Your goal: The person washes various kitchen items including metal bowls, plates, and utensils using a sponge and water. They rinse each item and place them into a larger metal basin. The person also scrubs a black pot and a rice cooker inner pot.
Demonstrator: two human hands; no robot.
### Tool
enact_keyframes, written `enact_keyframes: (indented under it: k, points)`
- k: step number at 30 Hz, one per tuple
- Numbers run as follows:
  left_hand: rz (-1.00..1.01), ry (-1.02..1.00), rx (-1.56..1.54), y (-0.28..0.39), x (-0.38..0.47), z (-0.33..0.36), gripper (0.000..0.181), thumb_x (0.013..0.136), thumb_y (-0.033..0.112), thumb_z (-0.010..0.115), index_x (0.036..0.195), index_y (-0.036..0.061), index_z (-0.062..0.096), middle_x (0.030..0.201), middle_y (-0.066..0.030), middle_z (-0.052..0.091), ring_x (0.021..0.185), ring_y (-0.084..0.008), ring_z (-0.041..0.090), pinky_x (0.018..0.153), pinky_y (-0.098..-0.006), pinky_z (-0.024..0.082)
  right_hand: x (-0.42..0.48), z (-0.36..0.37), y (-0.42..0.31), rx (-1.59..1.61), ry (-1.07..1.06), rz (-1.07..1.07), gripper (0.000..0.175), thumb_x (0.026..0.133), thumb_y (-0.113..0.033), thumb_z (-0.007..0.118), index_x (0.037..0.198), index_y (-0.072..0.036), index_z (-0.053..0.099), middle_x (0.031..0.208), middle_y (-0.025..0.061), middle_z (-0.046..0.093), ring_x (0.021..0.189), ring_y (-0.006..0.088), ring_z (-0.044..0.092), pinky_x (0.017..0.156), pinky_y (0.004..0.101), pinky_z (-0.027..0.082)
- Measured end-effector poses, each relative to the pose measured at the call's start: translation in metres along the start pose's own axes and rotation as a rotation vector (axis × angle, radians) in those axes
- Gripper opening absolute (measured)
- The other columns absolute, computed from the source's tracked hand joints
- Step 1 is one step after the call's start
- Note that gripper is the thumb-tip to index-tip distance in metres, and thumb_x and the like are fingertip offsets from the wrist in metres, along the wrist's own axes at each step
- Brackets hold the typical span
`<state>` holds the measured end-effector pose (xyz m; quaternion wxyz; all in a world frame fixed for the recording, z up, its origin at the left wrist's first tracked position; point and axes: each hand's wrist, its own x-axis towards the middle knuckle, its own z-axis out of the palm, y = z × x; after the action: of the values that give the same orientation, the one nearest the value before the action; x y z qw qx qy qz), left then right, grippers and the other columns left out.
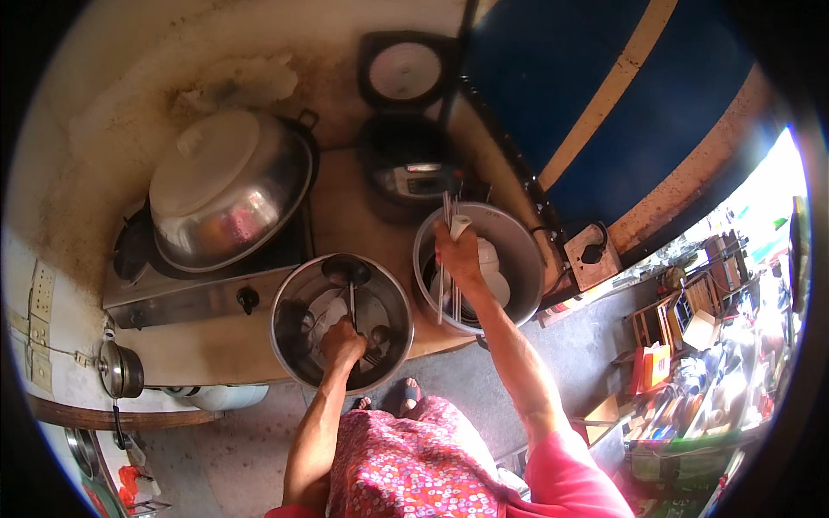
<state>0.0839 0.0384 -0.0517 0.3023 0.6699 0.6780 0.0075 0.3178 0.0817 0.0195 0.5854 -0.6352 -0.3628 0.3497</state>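
My left hand (343, 343) is in a metal pot (278, 343), closed around the handle of a dark ladle (346, 270). Spoons (379, 334), a fork and whitish pieces lie in that pot too; how they rest under my hand is hidden. My right hand (458, 256) is over a larger metal pot (528, 265) on the right, shut on several chopsticks (447, 210) and a white spoon (460, 225). White bowls (495, 285) sit inside this second pot, partly behind my hand and wrist.
A domed metal lid (233, 201) covers a wok on the gas stove (194, 301) at left. Behind the pots stands a rice cooker (411, 171), its lid raised. A power socket box (590, 256) is beside the right pot. A small saucepan (122, 369) hangs at the far left.
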Motion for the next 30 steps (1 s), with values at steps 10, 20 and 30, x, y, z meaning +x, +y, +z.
enact_keyframes:
  k: [10, 20, 30]
  points:
    - [-0.021, -0.025, 0.047, -0.001, 0.006, 0.005, 0.038, 0.07, 0.021, 0.06, 0.105, 0.0055, 0.062, 0.099, -0.0239, 0.064, 0.096, -0.039, 0.061, 0.082, -0.047, 0.048, 0.024, -0.02, 0.054, 0.26, 0.127, 0.289, 0.017, 0.085, -0.014, 0.062, 0.079, 0.001, 0.058, 0.059, 0.0079, 0.056, 0.045, 0.0174, 0.055, 0.04, 0.0277, 0.046]
    - [0.083, 0.031, -0.016, -0.003, 0.0, 0.004, 0.036, 0.071, 0.018, 0.059, 0.102, 0.0015, 0.06, 0.093, -0.0251, 0.064, 0.091, -0.041, 0.061, 0.079, -0.0488, 0.049, 0.028, -0.015, 0.069, -0.449, 0.217, 0.012, 0.028, 0.058, -0.011, 0.071, 0.081, 0.004, 0.064, 0.077, 0.0155, 0.067, 0.068, 0.0285, 0.065, 0.066, 0.0367, 0.051]
    - [0.104, 0.019, -0.022, 0.002, -0.002, -0.002, 0.036, 0.071, 0.015, 0.059, 0.105, 0.0012, 0.059, 0.095, -0.0266, 0.063, 0.09, -0.0411, 0.062, 0.077, -0.0499, 0.049, 0.026, -0.013, 0.071, -0.448, 0.296, -0.004, 0.044, 0.061, -0.019, 0.076, 0.092, 0.007, 0.059, 0.084, 0.0187, 0.065, 0.082, 0.0277, 0.063, 0.076, 0.0383, 0.048]
